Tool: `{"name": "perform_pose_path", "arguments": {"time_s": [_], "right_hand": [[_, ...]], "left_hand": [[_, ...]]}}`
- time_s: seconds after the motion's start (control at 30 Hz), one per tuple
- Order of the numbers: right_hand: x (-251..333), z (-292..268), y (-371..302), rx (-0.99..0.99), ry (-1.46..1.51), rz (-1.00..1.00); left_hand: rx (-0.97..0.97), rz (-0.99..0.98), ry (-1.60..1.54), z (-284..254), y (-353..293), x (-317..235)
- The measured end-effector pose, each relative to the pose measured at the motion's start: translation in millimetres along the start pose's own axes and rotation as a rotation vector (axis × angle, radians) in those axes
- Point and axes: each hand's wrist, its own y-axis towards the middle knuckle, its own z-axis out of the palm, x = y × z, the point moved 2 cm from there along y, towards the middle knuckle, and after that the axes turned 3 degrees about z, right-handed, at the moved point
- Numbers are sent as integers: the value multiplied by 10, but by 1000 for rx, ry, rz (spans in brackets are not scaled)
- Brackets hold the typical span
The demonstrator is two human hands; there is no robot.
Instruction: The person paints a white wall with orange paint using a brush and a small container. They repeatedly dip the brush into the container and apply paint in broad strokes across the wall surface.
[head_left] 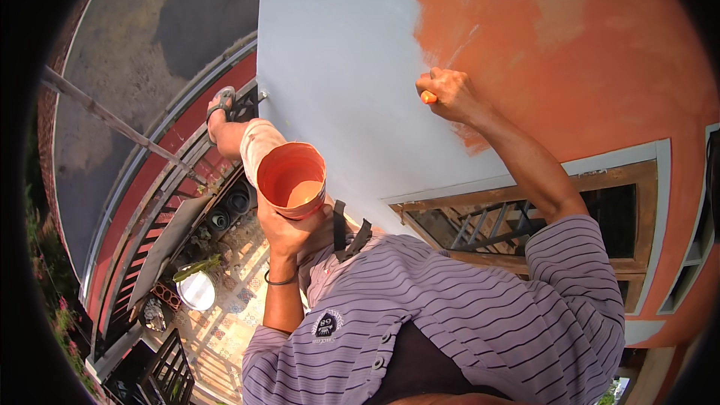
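Observation:
My left hand (pixel 289 234) is wrapped round the lower part of an orange paint bucket (pixel 271 169). Orange paint (pixel 304 193) shows at the bottom inside, and the rim is tilted toward me. At the wall, my right hand (pixel 450 95) is closed round a paintbrush, whose orange handle end (pixel 428 97) sticks out of the fist; the bristles are hidden behind the hand. That hand is at the ragged border between the orange painted part (pixel 570 52) and the pale grey part (pixel 337 45) of the wall.
Below my right arm is a wood-framed window (pixel 525 232) with a pale surround. My sandalled foot (pixel 220 109) rests high on a railing (pixel 161 214) at the left. Far below lies a patterned tile floor (pixel 232 300) with a white round object (pixel 196 290) and several pots.

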Motion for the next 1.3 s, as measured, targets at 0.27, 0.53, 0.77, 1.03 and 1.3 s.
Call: {"name": "perform_pose_path", "arguments": {"time_s": [0.27, 0.53, 0.77, 1.03, 1.3], "right_hand": [[-563, -1055, 451, -596, -658, -40], [-253, -340, -94, 6, -81, 178], [-518, -1804, -92, -935, 79, 223], [603, -346, -1318, -27, 852, 583], [1112, 801, -2979, 608, 548, 879]], "left_hand": [[18, -33, 41, -21, 40, 12], [63, 6, -51, 85, 22, -93], [160, 69, -30, 197, -60, -167], [235, 34, -64, 450, -367, -192], [416, -70, -67, 582, -415, -300]]}}
